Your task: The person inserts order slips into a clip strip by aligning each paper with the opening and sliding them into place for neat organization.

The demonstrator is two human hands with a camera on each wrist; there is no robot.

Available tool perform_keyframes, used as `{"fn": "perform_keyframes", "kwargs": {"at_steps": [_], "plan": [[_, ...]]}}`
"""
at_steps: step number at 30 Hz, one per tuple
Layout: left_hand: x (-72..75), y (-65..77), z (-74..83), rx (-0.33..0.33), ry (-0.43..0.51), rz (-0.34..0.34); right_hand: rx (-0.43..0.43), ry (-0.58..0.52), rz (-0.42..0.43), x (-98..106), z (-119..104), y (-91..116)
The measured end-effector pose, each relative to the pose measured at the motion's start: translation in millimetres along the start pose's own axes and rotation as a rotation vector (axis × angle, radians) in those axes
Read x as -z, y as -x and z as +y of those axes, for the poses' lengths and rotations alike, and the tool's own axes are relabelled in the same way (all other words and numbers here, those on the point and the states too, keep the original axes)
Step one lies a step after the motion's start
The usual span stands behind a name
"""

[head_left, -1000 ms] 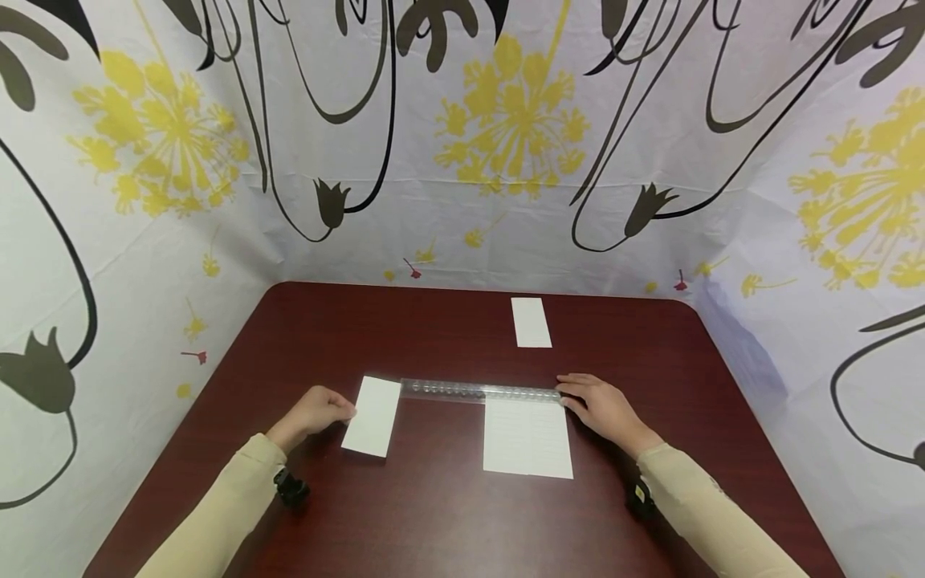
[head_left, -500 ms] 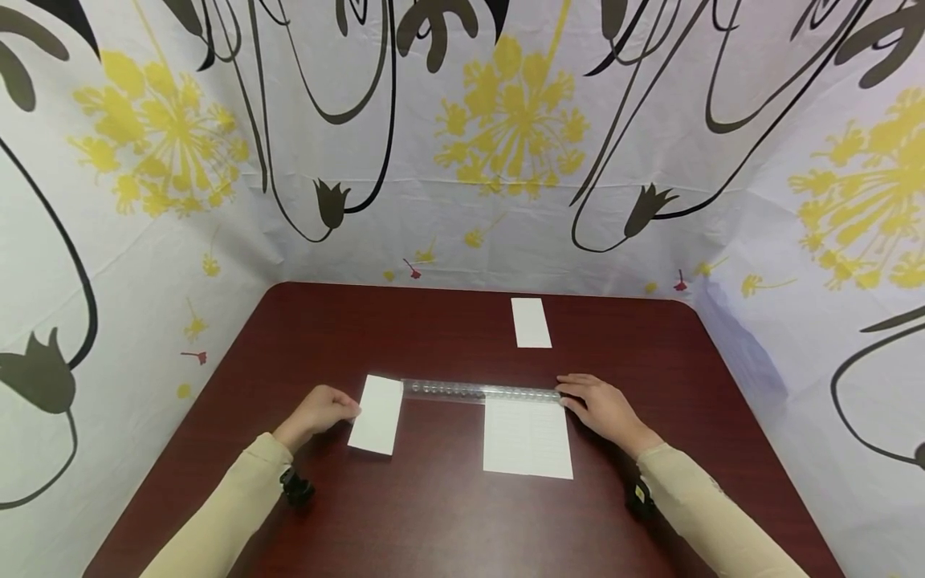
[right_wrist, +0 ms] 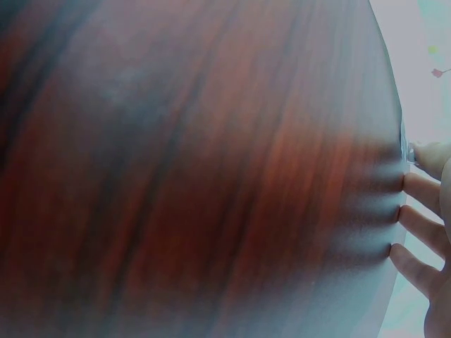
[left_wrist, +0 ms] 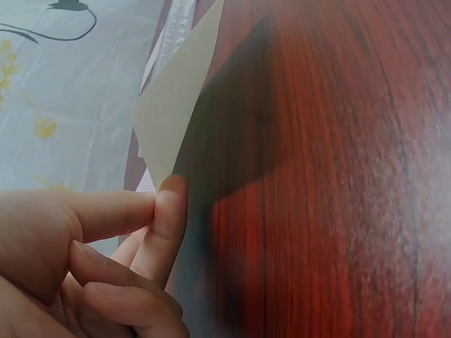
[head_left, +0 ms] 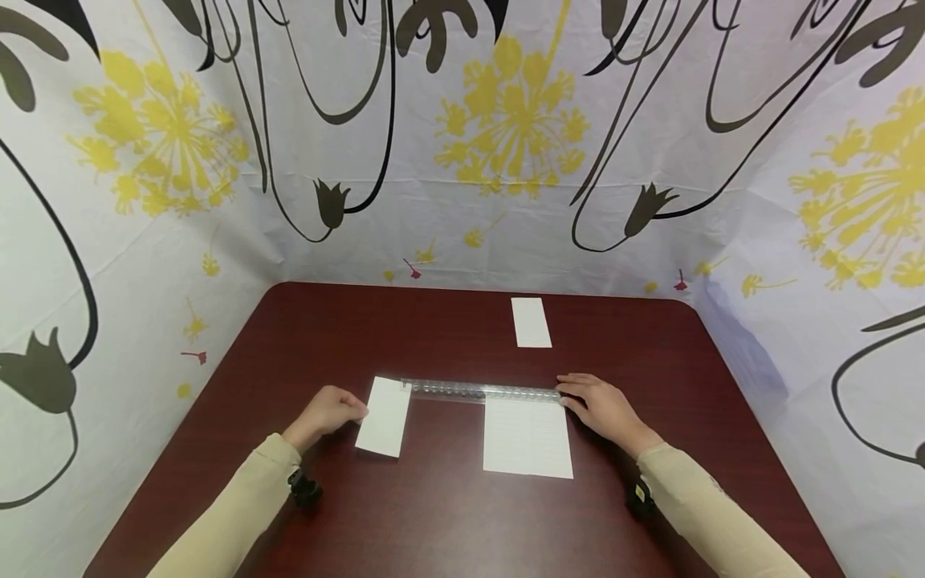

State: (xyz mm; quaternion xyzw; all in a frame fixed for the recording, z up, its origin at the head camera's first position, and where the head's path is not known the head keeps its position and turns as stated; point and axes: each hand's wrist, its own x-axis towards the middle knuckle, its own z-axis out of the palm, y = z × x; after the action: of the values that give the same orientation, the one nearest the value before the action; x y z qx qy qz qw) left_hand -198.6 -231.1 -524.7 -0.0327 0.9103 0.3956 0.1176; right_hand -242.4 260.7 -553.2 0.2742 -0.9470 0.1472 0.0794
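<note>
My left hand [head_left: 328, 416] pinches the left edge of a small white paper sheet [head_left: 385, 417]. That sheet tilts up off the table and casts a shadow in the left wrist view; its far right corner overlaps the left end of a clear plastic binding strip [head_left: 448, 390] with a row of small loops. A faintly lined white sheet [head_left: 527, 437] lies flat, its top edge at the strip's right part. My right hand [head_left: 598, 408] holds the strip's right end between thumb and forefinger, the other fingertips resting on the table. Its grip is only partly visible in the right wrist view.
Another small white sheet [head_left: 531, 323] lies near the back edge of the dark red-brown table [head_left: 433, 522]. White cloth [head_left: 462, 265] with printed flowers hangs around the table's back and sides.
My left hand has moved slowly right with the small sheet, whose far corner now overlaps the strip's left end. The right hand, strip and lined sheet have stayed put.
</note>
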Motion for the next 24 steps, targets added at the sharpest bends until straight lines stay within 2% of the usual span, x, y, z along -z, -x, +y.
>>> {"fn": "perform_keyframes", "kwargs": {"at_steps": [10,24], "plan": [[-5.8,1.7,8.4,0.013,0.010,0.026,-0.002,0.003,0.010,-2,1,1],[-12.3,3.2,12.8,0.027,0.021,0.025,0.002,-0.008,0.017,-2,2,1]]}}
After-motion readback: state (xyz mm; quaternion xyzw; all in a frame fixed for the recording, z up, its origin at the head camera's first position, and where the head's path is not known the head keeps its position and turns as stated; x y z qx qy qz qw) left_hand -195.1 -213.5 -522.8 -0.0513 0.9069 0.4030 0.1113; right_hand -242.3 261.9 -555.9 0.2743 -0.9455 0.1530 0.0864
